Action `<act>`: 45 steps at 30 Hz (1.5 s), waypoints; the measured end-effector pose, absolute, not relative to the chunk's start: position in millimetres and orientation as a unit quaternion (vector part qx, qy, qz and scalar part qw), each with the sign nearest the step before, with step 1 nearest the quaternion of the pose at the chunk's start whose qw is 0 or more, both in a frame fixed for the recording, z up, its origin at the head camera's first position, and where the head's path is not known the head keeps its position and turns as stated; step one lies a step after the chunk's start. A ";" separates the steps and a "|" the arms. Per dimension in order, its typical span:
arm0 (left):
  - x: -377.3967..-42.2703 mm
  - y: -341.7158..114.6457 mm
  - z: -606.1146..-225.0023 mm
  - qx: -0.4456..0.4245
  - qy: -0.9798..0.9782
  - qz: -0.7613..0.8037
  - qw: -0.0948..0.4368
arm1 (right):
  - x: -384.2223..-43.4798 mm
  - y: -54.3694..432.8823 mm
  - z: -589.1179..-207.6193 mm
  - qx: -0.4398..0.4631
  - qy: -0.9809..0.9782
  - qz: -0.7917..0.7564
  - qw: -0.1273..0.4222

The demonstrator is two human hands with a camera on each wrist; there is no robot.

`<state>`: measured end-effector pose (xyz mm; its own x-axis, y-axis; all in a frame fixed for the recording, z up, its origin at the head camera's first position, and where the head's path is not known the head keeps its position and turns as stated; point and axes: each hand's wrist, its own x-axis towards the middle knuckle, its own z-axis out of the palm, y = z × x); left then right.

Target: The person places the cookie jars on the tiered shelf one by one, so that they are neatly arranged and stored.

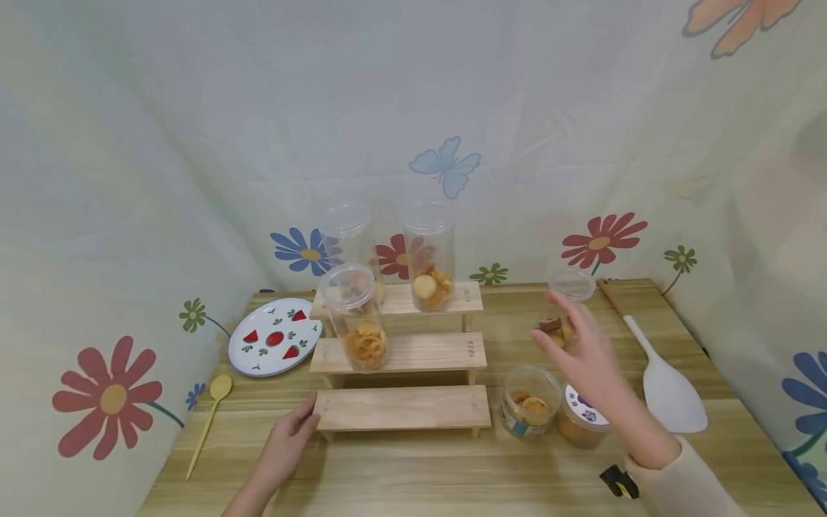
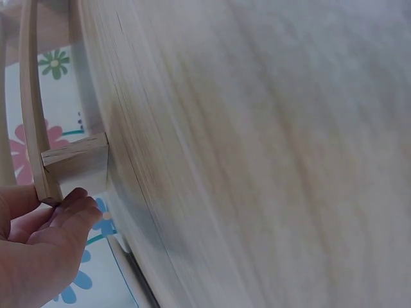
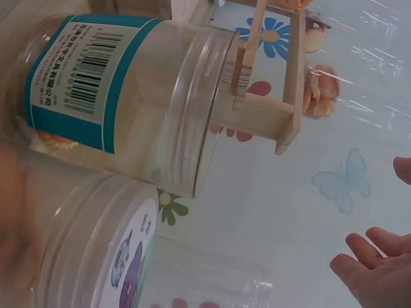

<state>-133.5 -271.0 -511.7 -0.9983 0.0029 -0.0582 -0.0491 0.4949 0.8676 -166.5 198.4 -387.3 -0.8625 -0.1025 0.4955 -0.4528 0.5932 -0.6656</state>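
My left hand (image 1: 287,441) holds the left end of the lowest step of a three-tier wooden stand (image 1: 403,409). In the left wrist view, thumb and fingers pinch the plank (image 2: 33,122) from opposite sides. My right hand (image 1: 594,362) is raised over the right side of the table, thumb and fingers spread apart with nothing between them. Just beyond its fingertips stands a tall clear jar (image 1: 551,327) with some snacks inside, partly hidden by the hand. Below the hand are a wide jar with a teal-edged label (image 1: 520,424) and a jar with a printed lid (image 1: 581,434).
Two tall clear jars (image 1: 434,287) stand on the top step, and another jar of cookies (image 1: 365,345) on the middle one. At left lie a patterned plate (image 1: 261,359) and a yellow spoon (image 1: 220,388). A white spatula (image 1: 672,395) and a small black item (image 1: 619,481) lie at right.
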 end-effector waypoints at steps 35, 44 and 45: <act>-133.8 -271.1 -514.0 -0.014 0.865 0.501 0.017 | -227.1 277.9 -405.2 0.084 -0.908 0.399 0.096; -133.7 -272.5 -515.3 -0.006 0.862 0.506 0.016 | -240.7 278.9 -409.4 0.056 -0.903 0.422 0.055; -133.4 -272.6 -515.0 -0.006 0.862 0.506 0.017 | -242.4 278.7 -410.1 0.059 -0.902 0.423 0.056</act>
